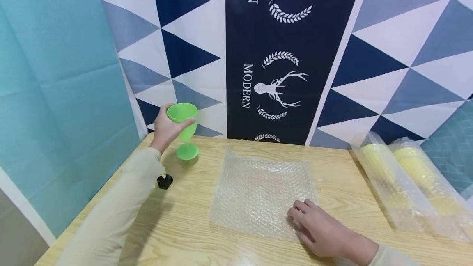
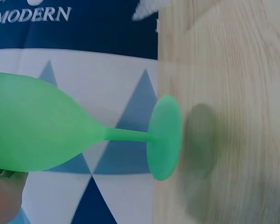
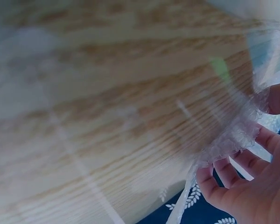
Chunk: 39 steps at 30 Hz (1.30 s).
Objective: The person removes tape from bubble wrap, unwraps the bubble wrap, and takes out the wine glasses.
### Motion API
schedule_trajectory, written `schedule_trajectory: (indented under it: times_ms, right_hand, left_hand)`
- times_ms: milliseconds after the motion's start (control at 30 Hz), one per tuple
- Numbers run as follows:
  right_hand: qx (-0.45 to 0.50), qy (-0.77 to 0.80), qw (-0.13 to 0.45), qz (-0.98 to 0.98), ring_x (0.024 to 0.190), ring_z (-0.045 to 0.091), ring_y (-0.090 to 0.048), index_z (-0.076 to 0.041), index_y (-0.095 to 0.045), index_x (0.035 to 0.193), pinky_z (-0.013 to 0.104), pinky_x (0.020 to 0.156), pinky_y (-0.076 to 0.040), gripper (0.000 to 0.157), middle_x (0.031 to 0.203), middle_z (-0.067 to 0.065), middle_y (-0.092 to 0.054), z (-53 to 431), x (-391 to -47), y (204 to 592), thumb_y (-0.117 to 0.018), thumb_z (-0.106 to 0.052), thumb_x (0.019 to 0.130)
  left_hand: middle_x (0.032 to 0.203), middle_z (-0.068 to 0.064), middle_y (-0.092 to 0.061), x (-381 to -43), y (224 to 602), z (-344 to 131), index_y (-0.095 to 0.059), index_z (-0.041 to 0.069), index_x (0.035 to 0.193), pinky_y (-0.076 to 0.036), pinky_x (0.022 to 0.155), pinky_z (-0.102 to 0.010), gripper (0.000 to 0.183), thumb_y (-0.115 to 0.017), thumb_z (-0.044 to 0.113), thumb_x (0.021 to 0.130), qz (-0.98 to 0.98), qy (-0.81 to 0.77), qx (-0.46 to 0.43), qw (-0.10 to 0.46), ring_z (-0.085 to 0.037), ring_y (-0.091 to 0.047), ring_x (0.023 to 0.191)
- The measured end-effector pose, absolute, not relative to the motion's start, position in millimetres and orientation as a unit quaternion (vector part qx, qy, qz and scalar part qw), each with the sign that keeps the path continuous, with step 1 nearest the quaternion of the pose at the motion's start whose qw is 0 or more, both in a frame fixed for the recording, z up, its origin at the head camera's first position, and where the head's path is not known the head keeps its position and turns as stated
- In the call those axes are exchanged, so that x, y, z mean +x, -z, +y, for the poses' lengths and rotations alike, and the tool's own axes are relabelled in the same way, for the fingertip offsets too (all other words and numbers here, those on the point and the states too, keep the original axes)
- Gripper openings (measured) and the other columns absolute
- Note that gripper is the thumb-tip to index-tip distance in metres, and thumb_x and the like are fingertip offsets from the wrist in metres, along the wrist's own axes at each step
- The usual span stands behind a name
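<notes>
My left hand (image 1: 169,127) grips a green plastic goblet (image 1: 187,128) by its bowl, upright. In the left wrist view the goblet's round foot (image 2: 164,137) stands off the tabletop, its shadow falling on the wood beside it. A sheet of bubble wrap (image 1: 258,192) lies spread on the middle of the table. At the sheet's right edge is my right hand (image 1: 319,227), fingers bent. The right wrist view shows the wrap's edge (image 3: 233,137) between its thumb and fingers.
Two yellow objects wrapped in bubble wrap (image 1: 388,180) lie side by side at the table's right. A small black object (image 1: 164,182) sits near my left forearm. Patterned cloth (image 1: 199,32) hangs behind the wooden table (image 1: 196,225), with a teal cloth (image 1: 63,77) on the left.
</notes>
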State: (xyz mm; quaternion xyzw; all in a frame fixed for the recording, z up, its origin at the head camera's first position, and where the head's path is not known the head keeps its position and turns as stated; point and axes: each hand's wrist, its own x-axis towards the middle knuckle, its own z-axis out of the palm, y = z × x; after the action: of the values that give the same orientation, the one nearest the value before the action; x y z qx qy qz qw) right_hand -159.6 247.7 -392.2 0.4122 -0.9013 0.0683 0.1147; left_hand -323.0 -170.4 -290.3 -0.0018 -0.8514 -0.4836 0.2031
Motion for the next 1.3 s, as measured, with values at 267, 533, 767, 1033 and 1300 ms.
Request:
schedule_trajectory:
  times_ms: [267,533,767,1033,1300]
  right_hand:
    - [0.415,-0.073,0.114,-0.9,0.081,0.001,-0.036,-0.023,-0.057,0.101,0.018,0.068,-0.039,0.026,0.092,-0.016,-0.046,246,-161,393,-0.071,-0.017,0.079]
    - [0.416,-0.075,0.11,-0.9,0.082,0.0,-0.036,-0.024,-0.057,0.101,0.018,0.068,-0.039,0.026,0.093,-0.016,-0.047,246,-160,395,-0.07,-0.017,0.08]
    - [0.411,-0.077,0.084,-0.905,0.083,0.0,-0.037,-0.024,-0.057,0.104,0.019,0.068,-0.041,0.024,0.096,-0.016,-0.048,247,-160,392,-0.068,-0.018,0.083]
    - [0.403,-0.074,0.067,-0.91,0.084,0.0,-0.039,-0.024,-0.057,0.105,0.021,0.069,-0.043,0.023,0.096,-0.016,-0.048,247,-160,388,-0.067,-0.02,0.085]
    - [0.409,-0.069,0.085,-0.906,0.084,0.001,-0.038,-0.023,-0.057,0.105,0.021,0.068,-0.042,0.025,0.096,-0.016,-0.048,247,-159,388,-0.069,-0.019,0.083]
  left_hand:
    - [0.14,-0.019,-0.046,-326,301,-182,-0.03,0.006,0.144,-0.044,0.105,-0.05,0.09,-0.08,0.037,0.075,-0.85,0.481,0.025,0.215,-0.034,-0.048,0.125]
    - [0.14,-0.019,-0.045,-326,316,-189,-0.029,0.006,0.144,-0.042,0.107,-0.049,0.09,-0.079,0.038,0.076,-0.843,0.497,0.055,0.201,-0.034,-0.048,0.126]
    - [0.14,-0.02,-0.045,-327,321,-190,-0.027,0.007,0.146,-0.042,0.106,-0.05,0.092,-0.078,0.039,0.077,-0.839,0.503,0.06,0.197,-0.035,-0.048,0.127]
    - [0.141,-0.02,-0.044,-325,323,-192,-0.025,0.008,0.147,-0.041,0.107,-0.05,0.093,-0.078,0.039,0.077,-0.839,0.501,0.067,0.201,-0.035,-0.046,0.128]
    - [0.144,-0.021,-0.041,-315,329,-193,-0.016,0.005,0.15,-0.037,0.111,-0.052,0.099,-0.077,0.037,0.078,-0.848,0.502,0.071,0.152,-0.037,-0.044,0.129]
